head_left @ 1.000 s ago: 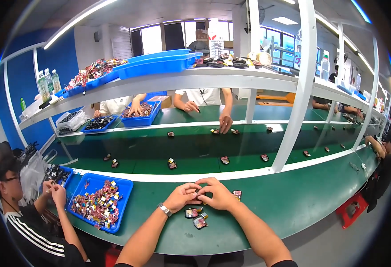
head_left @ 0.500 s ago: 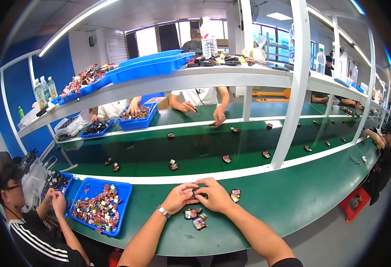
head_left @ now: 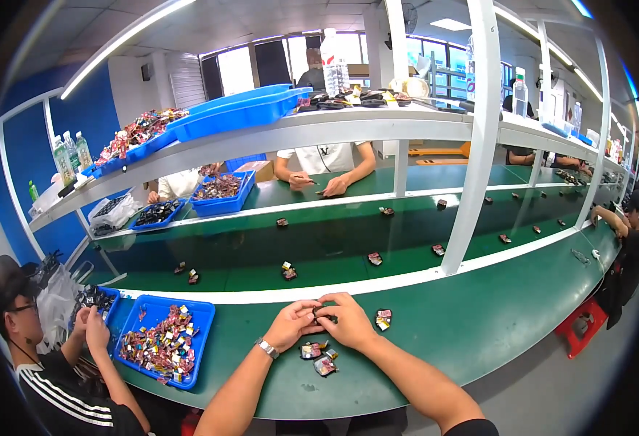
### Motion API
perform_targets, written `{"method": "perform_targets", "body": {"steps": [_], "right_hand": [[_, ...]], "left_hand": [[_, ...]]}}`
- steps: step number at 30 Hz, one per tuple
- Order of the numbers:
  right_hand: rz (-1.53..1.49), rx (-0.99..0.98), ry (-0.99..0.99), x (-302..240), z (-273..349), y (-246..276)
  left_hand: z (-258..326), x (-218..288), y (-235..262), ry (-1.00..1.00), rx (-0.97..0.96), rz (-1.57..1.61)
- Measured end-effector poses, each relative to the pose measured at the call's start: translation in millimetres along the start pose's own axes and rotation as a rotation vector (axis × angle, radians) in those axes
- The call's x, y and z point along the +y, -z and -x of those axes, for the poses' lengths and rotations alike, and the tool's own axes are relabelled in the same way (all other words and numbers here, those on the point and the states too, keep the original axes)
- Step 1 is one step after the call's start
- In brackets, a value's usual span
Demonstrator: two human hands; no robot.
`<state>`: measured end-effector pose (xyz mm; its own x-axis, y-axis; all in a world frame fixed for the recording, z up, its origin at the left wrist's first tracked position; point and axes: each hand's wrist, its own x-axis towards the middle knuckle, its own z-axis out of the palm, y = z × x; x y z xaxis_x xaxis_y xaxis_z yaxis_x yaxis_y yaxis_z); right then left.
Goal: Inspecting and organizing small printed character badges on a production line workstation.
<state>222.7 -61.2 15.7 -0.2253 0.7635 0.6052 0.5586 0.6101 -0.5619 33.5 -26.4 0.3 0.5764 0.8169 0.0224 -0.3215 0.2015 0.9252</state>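
Close together over the green bench, my left hand (head_left: pixel 295 324) and my right hand (head_left: pixel 346 320) are both closed on a small black part (head_left: pixel 320 314), mostly hidden by my fingers. A metal-banded watch circles my left wrist. Just below my hands, two small assemblies with black casings and red, white and yellow pieces lie touching or nearly so: an upper assembly (head_left: pixel 312 350) and a lower assembly (head_left: pixel 325 365). Another such assembly (head_left: pixel 383 319) rests right of my right hand.
Left of me stands a blue tray (head_left: pixel 209 320) heaped with small red, white and yellow parts. A co-worker (head_left: pixel 58 378) sits beyond it. Behind a white rail (head_left: pixel 276 296), a dark green belt (head_left: pixel 225 251) carries spaced-out assemblies. A white post (head_left: pixel 472 160) rises right of my hands.
My hands keep their hold with hardly any movement. Assemblies on the belt sit slightly farther right. Across the belt, a co-worker's hands have come closer together, and another's hand has left the far tray.
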Motion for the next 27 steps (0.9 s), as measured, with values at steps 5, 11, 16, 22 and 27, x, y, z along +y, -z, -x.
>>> {"method": "perform_targets", "body": {"steps": [5, 11, 16, 22, 27], "right_hand": [[-0.067, 0.044, -0.028, 2.8, 1.3, -8.0], [-0.059, 0.090, -0.014, -1.4, 0.9, -12.2], [-0.023, 0.091, 0.059, -8.2, -1.9, -1.9], [-0.002, 0.111, 0.077, -7.2, -0.8, -3.2], [-0.025, 0.126, 0.037, -5.1, 0.1, -10.3]], "left_hand": [[-0.4, -2.2, 3.1, -0.009, 0.009, -0.003], [-0.2, -3.7, 0.0, -0.021, 0.051, -0.057], [0.0, -2.5, -2.3, -0.046, 0.070, -0.057], [0.4, -4.0, 3.7, -0.076, 0.020, 0.021], [-1.1, -5.6, 2.6, -0.073, 0.024, 0.007]]}}
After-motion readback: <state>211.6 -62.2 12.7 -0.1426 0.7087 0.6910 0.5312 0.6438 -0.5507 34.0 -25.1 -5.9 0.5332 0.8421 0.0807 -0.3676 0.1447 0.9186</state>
